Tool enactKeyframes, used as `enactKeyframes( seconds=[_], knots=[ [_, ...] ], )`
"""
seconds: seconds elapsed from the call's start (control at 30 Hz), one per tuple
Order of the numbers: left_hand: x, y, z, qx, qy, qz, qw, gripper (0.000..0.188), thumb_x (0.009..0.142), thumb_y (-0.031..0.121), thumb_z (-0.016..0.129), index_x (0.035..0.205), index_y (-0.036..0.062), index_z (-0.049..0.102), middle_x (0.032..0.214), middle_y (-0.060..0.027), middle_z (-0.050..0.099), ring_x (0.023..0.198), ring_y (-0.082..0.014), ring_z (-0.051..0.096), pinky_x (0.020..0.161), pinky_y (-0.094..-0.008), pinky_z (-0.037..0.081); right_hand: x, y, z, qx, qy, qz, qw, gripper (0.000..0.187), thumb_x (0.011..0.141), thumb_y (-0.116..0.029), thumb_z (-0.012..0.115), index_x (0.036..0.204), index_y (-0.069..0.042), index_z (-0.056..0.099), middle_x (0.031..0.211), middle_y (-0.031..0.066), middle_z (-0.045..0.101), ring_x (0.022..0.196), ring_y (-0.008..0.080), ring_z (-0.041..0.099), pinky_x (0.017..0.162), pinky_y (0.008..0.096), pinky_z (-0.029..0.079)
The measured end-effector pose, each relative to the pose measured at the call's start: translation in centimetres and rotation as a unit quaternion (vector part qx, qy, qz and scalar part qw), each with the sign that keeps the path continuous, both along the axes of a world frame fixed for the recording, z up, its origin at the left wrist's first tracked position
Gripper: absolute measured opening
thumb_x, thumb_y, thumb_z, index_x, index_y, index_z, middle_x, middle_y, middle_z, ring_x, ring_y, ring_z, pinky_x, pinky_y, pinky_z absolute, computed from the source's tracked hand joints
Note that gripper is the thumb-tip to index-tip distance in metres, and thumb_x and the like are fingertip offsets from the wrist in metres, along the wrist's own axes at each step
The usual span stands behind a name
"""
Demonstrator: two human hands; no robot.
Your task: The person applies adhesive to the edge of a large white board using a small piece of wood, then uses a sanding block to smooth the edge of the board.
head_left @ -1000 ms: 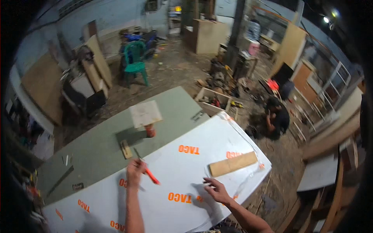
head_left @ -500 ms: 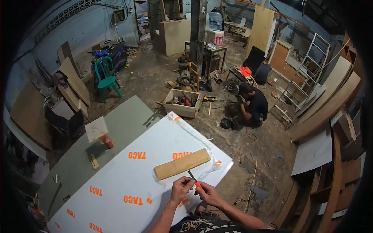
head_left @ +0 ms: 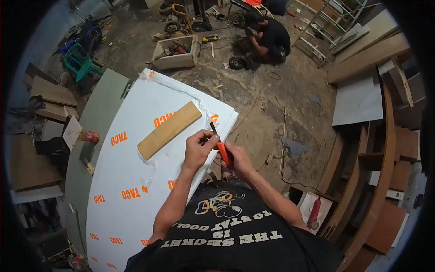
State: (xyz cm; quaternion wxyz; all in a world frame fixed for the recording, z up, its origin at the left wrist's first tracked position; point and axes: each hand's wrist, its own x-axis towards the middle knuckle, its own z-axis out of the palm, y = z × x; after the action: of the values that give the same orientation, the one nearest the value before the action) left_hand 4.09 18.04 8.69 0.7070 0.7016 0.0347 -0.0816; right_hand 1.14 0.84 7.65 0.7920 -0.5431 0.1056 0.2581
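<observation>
My right hand [head_left: 239,160] is wrapped round the orange handle of a utility knife [head_left: 224,154], whose dark blade points away from me. At the base of that blade, the thumb and fingers of my left hand [head_left: 198,148] are pinched; the fingertips partly hide what they grip. Both hands are held over the near right edge of a white panel [head_left: 108,170] with orange lettering. A flat wooden block [head_left: 170,130] lies slantwise on the panel, just beyond my left hand. Crumpled clear plastic film [head_left: 181,90] runs along the panel's far right edge.
A grey-green board [head_left: 102,97] extends under the panel's left side, with a red can [head_left: 90,136] on it. Ahead on the floor stand a wooden toolbox [head_left: 174,61] and a crouching person [head_left: 267,41]. Wooden frames [head_left: 376,158] and a red power tool [head_left: 315,211] are at right.
The view has tilted down and shifted, so the panel and block appear turned and farther left. Both hands stay together at the knife, now nearer the panel's right edge.
</observation>
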Motion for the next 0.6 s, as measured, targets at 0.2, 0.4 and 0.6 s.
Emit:
enactKeyframes(
  seconds=[0.2, 0.4, 0.6],
  knots=[
    [-0.6, -0.5, -1.0, -0.021, 0.038, -0.075, 0.996, 0.016, 0.096, 0.016, 0.074, 0.097, 0.0003, 0.072, 0.080, -0.0011, 0.070, 0.068, -0.0058, 0.060, 0.063, -0.0227, 0.048, -2.2, -1.1, -4.1, 0.176, 0.123, -0.004, 0.977, 0.036, 0.102, -0.035, 0.055, 0.114, -0.002, 0.064, 0.088, 0.0037, 0.064, 0.070, 0.0137, 0.060, 0.065, 0.0266, 0.049],
    [-0.7, 0.8, -3.5, -0.067, 0.070, -0.161, 0.982, 0.017, 0.097, 0.020, 0.075, 0.098, 0.0036, 0.071, 0.081, 0.0026, 0.066, 0.070, -0.0048, 0.055, 0.064, -0.0229, 0.044, -3.6, -1.7, -4.2, 0.228, 0.194, -0.016, 0.954, 0.035, 0.103, -0.033, 0.058, 0.115, -0.001, 0.066, 0.085, 0.0022, 0.065, 0.065, 0.0118, 0.059, 0.058, 0.0250, 0.049],
    [-1.2, 0.9, -4.5, -0.098, 0.075, -0.181, 0.976, 0.023, 0.098, 0.026, 0.073, 0.097, 0.0039, 0.067, 0.089, -0.0020, 0.065, 0.077, -0.0084, 0.057, 0.068, -0.0256, 0.047, -3.6, -1.4, -4.8, 0.169, 0.136, -0.040, 0.975, 0.028, 0.101, -0.029, 0.063, 0.108, -0.003, 0.071, 0.083, 0.0013, 0.065, 0.062, 0.0089, 0.057, 0.053, 0.0239, 0.046]
  ],
)
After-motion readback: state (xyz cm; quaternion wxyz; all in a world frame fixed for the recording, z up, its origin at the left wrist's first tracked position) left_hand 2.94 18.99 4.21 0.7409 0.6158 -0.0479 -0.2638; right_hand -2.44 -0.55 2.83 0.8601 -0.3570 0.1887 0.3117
